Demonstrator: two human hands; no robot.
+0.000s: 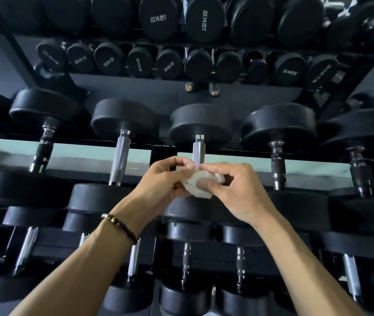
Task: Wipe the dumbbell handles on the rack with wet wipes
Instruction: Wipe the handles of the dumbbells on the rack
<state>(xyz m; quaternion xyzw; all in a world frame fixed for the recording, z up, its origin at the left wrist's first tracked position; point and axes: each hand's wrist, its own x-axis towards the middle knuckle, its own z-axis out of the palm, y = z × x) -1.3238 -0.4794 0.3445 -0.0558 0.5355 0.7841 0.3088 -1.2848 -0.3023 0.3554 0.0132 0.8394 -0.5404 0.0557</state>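
Mid-frame, my left hand [163,179] and right hand [234,190] both pinch a crumpled white wet wipe [198,187], just below a knurled chrome dumbbell handle [198,152]. The mirror above reflects reversed weight labels, among them "15KG" [158,18].

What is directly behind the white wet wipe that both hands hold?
Behind the wet wipe rises a silver knurled dumbbell handle. The left hand and right hand pinch the wipe and cover the handle's lower part.
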